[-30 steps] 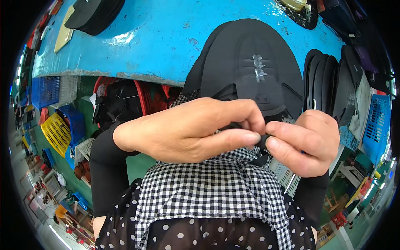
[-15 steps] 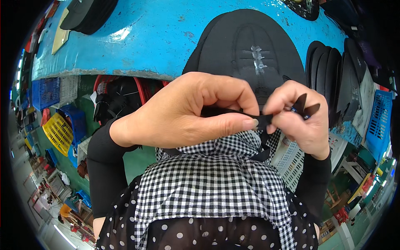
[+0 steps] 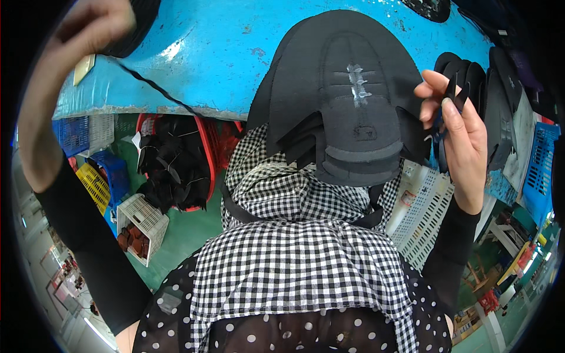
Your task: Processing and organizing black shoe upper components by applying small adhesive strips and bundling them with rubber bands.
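Note:
A stack of black foam-like shoe upper pieces lies in front of me against the blue table edge, with a pale glue streak on the top one. My left hand is raised to the top left, pinched on a thin black strip that trails down toward the table edge. At the right of the stack, my right hand pinches a small black piece between its fingertips. Neither hand touches the stack.
The blue table runs across the top. Below it stand a red basket of black scraps, a white basket, and yellow and blue baskets. A white crate and more black pieces are at right.
My hands were together over the black stack; they have parted. The left hand swung up to the top left drawing out the thin strip, and the right moved up and right with the small piece.

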The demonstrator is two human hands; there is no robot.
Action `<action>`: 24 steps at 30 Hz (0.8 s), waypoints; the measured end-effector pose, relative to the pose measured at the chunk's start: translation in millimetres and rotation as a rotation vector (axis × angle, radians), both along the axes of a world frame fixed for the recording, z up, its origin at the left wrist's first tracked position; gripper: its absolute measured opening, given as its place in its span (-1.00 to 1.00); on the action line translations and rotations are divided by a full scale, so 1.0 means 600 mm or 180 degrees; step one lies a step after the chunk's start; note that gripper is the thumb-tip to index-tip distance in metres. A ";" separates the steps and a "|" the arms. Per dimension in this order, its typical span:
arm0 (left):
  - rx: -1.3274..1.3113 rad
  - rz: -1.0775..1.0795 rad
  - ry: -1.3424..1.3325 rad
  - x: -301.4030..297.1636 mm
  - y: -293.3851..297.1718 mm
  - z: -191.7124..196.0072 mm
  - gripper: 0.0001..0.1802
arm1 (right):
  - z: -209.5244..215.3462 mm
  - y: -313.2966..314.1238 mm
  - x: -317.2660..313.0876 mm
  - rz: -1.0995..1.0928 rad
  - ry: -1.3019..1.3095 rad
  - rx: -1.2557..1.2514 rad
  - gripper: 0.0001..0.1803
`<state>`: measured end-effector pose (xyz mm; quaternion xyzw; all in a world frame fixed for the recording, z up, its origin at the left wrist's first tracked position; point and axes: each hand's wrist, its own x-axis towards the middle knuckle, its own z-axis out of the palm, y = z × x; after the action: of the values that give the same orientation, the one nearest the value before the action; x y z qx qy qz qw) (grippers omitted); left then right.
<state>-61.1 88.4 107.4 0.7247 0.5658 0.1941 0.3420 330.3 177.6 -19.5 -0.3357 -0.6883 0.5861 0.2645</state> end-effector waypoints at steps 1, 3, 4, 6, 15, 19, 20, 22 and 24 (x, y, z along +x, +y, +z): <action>-0.0022 -0.0079 0.0096 -0.002 0.020 0.002 -0.89 | -0.010 -0.001 0.000 0.0038 0.0060 0.0005 -0.57; -0.0384 -0.0295 -0.0049 0.016 0.063 -0.013 -0.86 | -0.024 -0.003 0.001 -0.0096 -0.0128 0.0034 -0.55; -0.0621 -0.0459 -0.0174 0.035 0.082 -0.025 -0.84 | -0.027 0.000 0.001 -0.0200 -0.0075 -0.0010 -0.55; -0.1080 -0.0852 -0.0327 0.086 0.122 -0.052 -0.81 | -0.031 0.004 -0.001 -0.0215 -0.0052 -0.0070 -0.55; -0.1452 -0.1736 -0.0648 0.165 0.172 -0.136 -0.77 | -0.035 -0.003 -0.012 -0.0478 -0.0084 -0.0481 -0.80; -0.1026 -0.1900 -0.0582 0.159 0.176 -0.147 -0.79 | -0.028 -0.001 -0.013 -0.0395 -0.0206 -0.0595 -0.85; -0.1360 -0.1927 -0.0755 0.158 0.187 -0.148 -0.79 | -0.023 0.002 -0.014 -0.0348 -0.0226 -0.0623 -0.87; -0.1325 -0.1934 -0.0751 0.162 0.192 -0.151 -0.79 | -0.012 0.008 -0.016 -0.0133 -0.0408 -0.0483 -0.90; -0.1009 -0.1863 -0.0355 0.169 0.181 -0.147 -0.79 | 0.000 0.016 -0.020 0.0265 -0.0538 -0.0093 -0.92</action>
<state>40.6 197.1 19.5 0.7825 0.3373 0.0367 0.5221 318.4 187.2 -19.3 -0.3590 -0.7129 0.5762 0.1759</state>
